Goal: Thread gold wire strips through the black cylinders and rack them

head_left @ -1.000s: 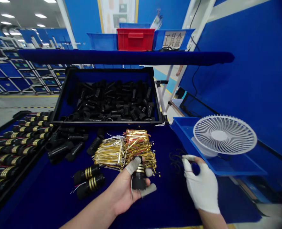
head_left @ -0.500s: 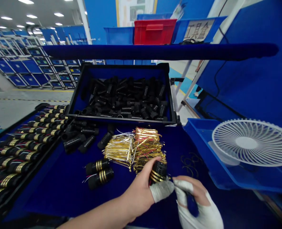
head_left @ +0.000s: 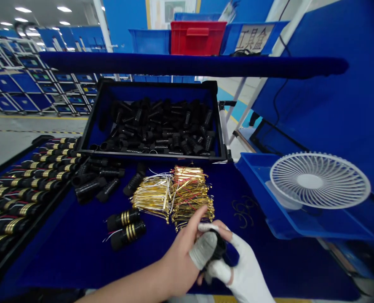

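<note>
My left hand, its thumb wrapped in grey tape, is closed around a black cylinder near the front of the bench. My right hand, in a white covering with some fingertips bare, grips the same cylinder from the right. Most of the cylinder is hidden by my fingers, and its gold rings do not show now. Just beyond my hands lie bundles of gold strips with red wires and gold strips with white wires. Two black cylinders with gold rings rest to the left.
A bin of black cylinders stands at the back. More loose black cylinders lie before it. A tray at left holds rows of gold-ringed cylinders. At right, a white fan grille sits over a blue tray. Thin curved strips lie nearby.
My right hand has moved left from the cylinder's lower edge and now wraps around it. The cylinder has turned, so its gold rings are out of sight. The view has shifted slightly.
</note>
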Tool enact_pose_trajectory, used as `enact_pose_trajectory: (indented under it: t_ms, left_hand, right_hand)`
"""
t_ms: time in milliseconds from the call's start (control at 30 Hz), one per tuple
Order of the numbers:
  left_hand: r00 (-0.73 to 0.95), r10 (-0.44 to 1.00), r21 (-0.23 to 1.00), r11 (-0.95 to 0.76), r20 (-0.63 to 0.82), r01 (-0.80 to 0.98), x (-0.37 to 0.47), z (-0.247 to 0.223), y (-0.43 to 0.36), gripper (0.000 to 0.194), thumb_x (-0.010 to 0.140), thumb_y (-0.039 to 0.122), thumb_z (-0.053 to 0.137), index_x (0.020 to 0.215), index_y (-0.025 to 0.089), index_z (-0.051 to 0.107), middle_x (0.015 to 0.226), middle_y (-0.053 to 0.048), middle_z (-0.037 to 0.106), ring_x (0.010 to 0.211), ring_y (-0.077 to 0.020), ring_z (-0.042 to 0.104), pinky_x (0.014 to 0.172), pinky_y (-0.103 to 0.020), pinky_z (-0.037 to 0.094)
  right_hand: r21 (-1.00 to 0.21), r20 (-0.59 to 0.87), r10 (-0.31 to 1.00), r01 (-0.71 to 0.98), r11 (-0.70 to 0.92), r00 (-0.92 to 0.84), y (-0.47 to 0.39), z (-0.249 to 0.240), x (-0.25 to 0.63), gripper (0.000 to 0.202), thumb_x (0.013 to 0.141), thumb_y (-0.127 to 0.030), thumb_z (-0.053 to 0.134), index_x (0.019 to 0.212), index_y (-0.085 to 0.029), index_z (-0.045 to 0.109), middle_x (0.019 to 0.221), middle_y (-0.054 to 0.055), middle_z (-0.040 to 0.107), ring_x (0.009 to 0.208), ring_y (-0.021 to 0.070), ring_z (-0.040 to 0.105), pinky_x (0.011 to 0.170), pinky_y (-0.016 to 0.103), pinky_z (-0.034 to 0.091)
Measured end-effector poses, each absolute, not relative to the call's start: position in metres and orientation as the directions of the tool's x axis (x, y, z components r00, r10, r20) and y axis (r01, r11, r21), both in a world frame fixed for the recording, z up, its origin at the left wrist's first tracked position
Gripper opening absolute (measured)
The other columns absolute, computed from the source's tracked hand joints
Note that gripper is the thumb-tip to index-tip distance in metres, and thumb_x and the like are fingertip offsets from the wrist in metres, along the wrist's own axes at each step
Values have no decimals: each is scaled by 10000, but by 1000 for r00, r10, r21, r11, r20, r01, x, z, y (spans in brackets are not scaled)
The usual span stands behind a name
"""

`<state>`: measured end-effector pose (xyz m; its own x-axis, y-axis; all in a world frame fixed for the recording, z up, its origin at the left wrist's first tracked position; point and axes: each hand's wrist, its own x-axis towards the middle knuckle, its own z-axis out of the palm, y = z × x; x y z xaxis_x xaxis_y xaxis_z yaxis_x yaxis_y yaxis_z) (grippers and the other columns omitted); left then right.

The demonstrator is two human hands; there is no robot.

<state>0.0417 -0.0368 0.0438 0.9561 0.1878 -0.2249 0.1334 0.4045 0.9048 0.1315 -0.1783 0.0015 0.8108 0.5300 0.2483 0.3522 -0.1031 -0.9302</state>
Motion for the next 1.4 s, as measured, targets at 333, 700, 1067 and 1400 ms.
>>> enact_pose_trajectory:
  t_ms: [333,700,1067,1400]
  left_hand:
    - [859,-139,328,885,-492,331,63,23,-35,662,853,783,407,1126,214,607,662,-24,651,465,-120,557,537,-277,535]
    - [881,238,714,685,-409,146,65,20,-36,655,807,340,767,1385,288,465,1159,-61,630,774,-126,618,805,-327,532]
    - [927,301,893,445,-225,72,62,26,-37,767,824,410,753,1487,249,401,1381,-87,551,1205,-252,528,1023,-345,427]
    - [978,179,975,210,-107,68,48,35,-31,684,922,511,570,1520,241,378,1098,-116,649,701,-148,575,657,-271,476]
  right_hand:
    - [-500,213,545,569,-653,811,-189,-9,211,276,900,-298,565,1129,-220,697,1115,99,738,1003,271,705,906,427,544]
    - [-379,472,578,746,-548,665,-188,-13,215,308,845,-121,512,1101,-239,637,1075,71,648,951,221,671,823,342,522]
    - [-495,627,600,849,-185,496,-182,-7,158,383,823,-55,550,1133,-271,615,968,25,627,834,163,650,740,280,523]
    - [-952,17,554,183,-246,832,-172,3,150,516,717,-440,750,1164,-190,687,1089,124,747,958,296,712,821,398,595]
